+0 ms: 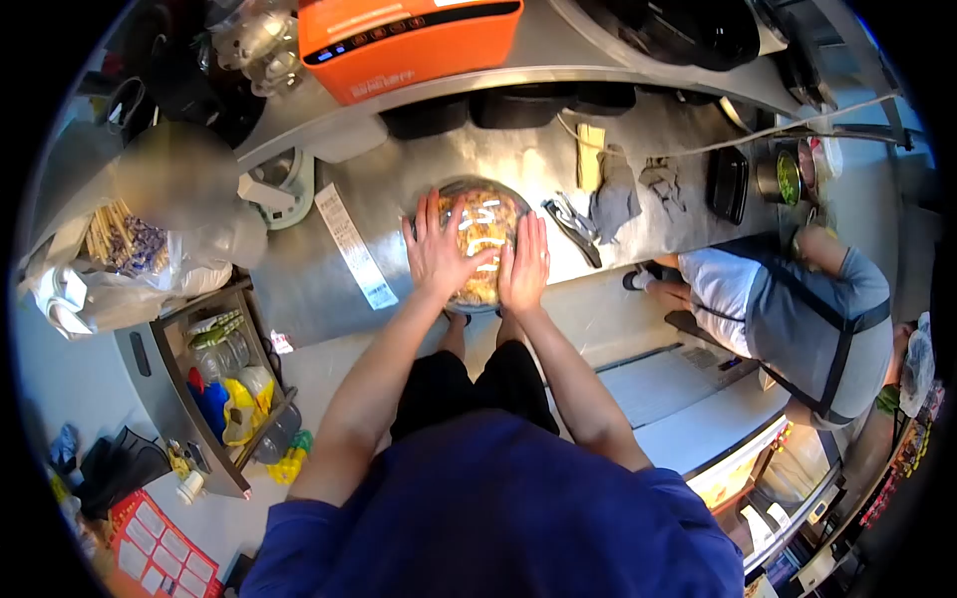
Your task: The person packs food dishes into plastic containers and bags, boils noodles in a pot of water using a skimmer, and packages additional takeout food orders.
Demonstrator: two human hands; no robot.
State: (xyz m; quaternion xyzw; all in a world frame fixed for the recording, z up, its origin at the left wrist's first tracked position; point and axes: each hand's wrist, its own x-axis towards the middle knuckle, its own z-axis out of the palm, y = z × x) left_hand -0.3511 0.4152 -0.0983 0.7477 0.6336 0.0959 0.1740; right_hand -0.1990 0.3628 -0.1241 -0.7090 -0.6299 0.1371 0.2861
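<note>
A round container of food under a clear, shiny cover (480,239) sits near the front edge of the steel counter (399,164). My left hand (439,247) lies flat on its left side, fingers spread over the rim and top. Against the right side rests my right hand (524,261), fingers stretched out. Neither hand is wrapped round anything. Left of the container lies a long printed paper strip (356,245). To the right are black-handled tongs or scissors (573,229), too small to tell, and a grey cloth (615,194).
An orange machine (409,45) stands on the shelf above the counter. Black trays (523,107) sit beneath that shelf. A kitchen scale (284,194) is at the left; a black container (728,184) and metal pots (780,179) are at the right. A co-worker (807,309) bends over at the right.
</note>
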